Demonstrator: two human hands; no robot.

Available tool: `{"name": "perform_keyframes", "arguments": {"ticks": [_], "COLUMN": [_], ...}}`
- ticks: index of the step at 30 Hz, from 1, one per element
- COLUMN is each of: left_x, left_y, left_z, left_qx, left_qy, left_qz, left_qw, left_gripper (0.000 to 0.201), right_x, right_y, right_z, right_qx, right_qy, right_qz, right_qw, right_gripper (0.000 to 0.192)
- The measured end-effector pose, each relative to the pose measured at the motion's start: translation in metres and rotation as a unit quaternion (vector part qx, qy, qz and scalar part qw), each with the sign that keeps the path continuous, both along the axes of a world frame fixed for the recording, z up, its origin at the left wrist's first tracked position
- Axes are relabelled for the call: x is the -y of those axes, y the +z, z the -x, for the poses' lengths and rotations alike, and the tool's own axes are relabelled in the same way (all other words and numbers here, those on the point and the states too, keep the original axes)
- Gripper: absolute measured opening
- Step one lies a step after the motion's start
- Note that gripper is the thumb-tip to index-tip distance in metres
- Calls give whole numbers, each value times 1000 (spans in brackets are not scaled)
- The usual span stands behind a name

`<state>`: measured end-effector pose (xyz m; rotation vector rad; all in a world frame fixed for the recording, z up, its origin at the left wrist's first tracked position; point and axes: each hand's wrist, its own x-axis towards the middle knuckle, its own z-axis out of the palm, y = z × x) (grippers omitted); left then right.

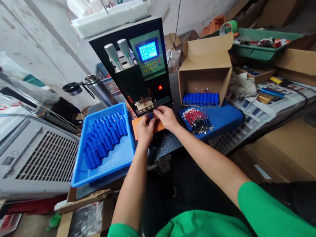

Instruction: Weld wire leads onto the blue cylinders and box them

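Observation:
Both hands meet under the electrode head of a black spot-welding machine (140,61). My left hand (145,128) and my right hand (166,117) pinch a small blue battery cell (151,115) between their fingertips, held against the welding pins above an orange pad (137,126). A thin wire seems to stick up from my right fingers. To the left lies a blue tray (116,160) with several blue cells. On the right a blue mat (223,116) carries a bundle of red-and-black wire leads (196,120).
An open cardboard box (206,71) behind the mat holds a row of blue cells. A steel flask (98,88) stands left of the machine. A grey vented appliance (26,154) fills the left side. Cardboard boxes and a green tray (262,41) crowd the right.

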<state>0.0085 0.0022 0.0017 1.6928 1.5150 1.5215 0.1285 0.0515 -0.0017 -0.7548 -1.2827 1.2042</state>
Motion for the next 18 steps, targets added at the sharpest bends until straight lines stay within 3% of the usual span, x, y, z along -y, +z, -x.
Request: {"name": "perform_keyframes", "arguments": {"ticks": [5, 18], "left_x": [1, 5], "left_y": [-2, 2], "left_z": [1, 0], "left_qx": [-2, -10], "left_qy": [-9, 8], "left_qz": [-3, -7], "left_qw": [1000, 1000], "left_gripper": [29, 20], "right_x": [1, 5], "right_y": [1, 8], "right_z": [0, 6], "right_qx": [69, 105], "right_qy": [-11, -41], "right_qz": [-28, -22], "right_qw": [997, 993], "right_gripper": [34, 24]}}
